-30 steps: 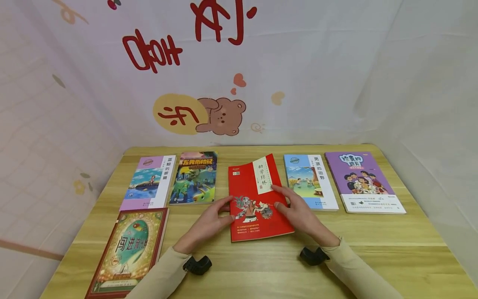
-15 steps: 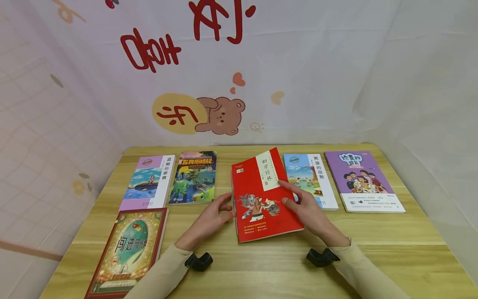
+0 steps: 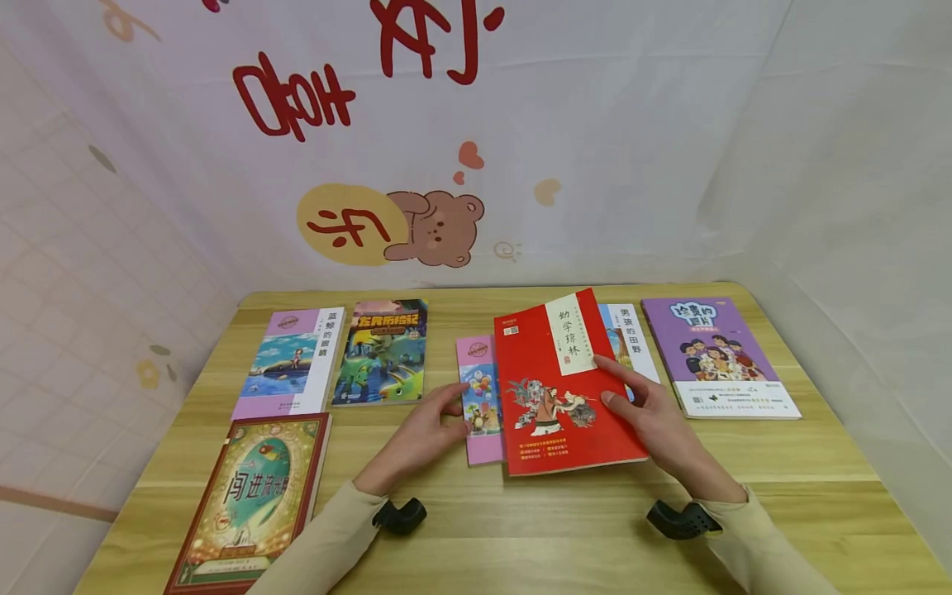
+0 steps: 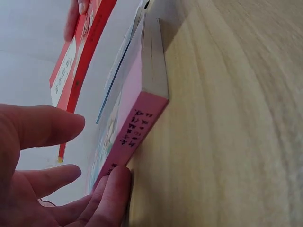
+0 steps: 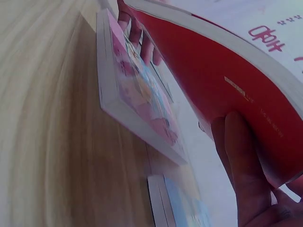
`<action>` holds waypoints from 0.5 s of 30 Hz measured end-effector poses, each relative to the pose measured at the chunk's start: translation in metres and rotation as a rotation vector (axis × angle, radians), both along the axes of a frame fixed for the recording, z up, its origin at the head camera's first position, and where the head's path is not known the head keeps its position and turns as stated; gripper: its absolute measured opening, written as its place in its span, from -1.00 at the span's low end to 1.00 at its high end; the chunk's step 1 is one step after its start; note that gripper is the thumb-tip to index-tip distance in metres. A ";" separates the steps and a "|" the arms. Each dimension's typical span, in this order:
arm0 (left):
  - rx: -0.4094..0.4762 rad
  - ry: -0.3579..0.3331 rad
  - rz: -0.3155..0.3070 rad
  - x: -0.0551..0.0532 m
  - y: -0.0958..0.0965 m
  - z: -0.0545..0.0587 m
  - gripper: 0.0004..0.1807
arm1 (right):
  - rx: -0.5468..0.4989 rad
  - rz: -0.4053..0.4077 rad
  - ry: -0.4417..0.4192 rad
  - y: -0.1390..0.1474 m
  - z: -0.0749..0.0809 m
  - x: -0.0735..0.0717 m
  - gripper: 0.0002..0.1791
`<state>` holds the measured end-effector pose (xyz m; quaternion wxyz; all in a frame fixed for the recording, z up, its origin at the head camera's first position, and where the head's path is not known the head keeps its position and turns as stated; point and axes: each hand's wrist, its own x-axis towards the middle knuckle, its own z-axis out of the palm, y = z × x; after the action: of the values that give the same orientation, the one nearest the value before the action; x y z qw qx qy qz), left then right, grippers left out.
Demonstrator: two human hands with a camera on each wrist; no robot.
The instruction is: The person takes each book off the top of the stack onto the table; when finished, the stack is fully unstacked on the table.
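My right hand (image 3: 662, 421) grips a red paperback book (image 3: 543, 355) by its right edge, with the thumb on the cover and fingers beneath, as the right wrist view shows. The red book is raised and tilted. Below it lies a pink book (image 3: 485, 450) with a balloon picture, flat on the table and partly covered by the red one in the head view. Fingers of my left hand (image 3: 416, 434) touch the pink book's spine (image 4: 137, 118); thumb and index finger stand apart from it, relaxed.
At the back left lie a whale-picture book (image 3: 286, 364) and a green dinosaur book (image 3: 383, 355). A brown-framed book (image 3: 253, 496) lies front left. To the right are a blue-and-white book (image 3: 632, 339), partly hidden, and a purple book (image 3: 714, 355). A white cloth (image 3: 632, 165) hangs behind the table.
My right hand has lifted the red book and carried it rightward, uncovering the pink book beneath. The red book now hides more of the blue-and-white book. My left hand has stayed nearly in place.
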<state>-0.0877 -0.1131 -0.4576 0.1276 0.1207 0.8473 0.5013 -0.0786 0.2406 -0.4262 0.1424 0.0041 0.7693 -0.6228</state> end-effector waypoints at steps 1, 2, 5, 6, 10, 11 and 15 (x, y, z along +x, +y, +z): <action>-0.002 0.004 -0.004 0.000 0.000 0.000 -0.31 | 0.002 -0.004 -0.002 0.003 0.001 0.002 -0.36; -0.007 0.005 -0.009 0.000 0.000 0.000 -0.31 | 0.002 -0.010 -0.005 0.006 0.001 0.003 -0.36; -0.028 0.005 -0.019 -0.001 0.001 0.001 -0.31 | 0.003 -0.026 -0.010 0.014 0.004 0.008 -0.34; -0.038 0.006 -0.021 -0.001 0.001 0.001 -0.32 | 0.003 -0.031 -0.012 0.017 0.005 0.010 -0.34; -0.059 0.021 -0.029 -0.001 0.000 -0.001 -0.34 | -0.008 -0.042 -0.021 0.030 0.008 0.019 -0.33; -0.059 0.025 -0.029 -0.001 -0.001 -0.002 -0.35 | -0.005 -0.042 -0.021 0.035 0.008 0.021 -0.33; -0.043 0.026 -0.032 0.000 -0.002 -0.003 -0.36 | -0.014 -0.050 -0.050 0.054 0.011 0.029 -0.31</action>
<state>-0.0877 -0.1149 -0.4606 0.1274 0.1380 0.8574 0.4792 -0.0500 0.2948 -0.4147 0.1463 0.0377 0.7609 -0.6311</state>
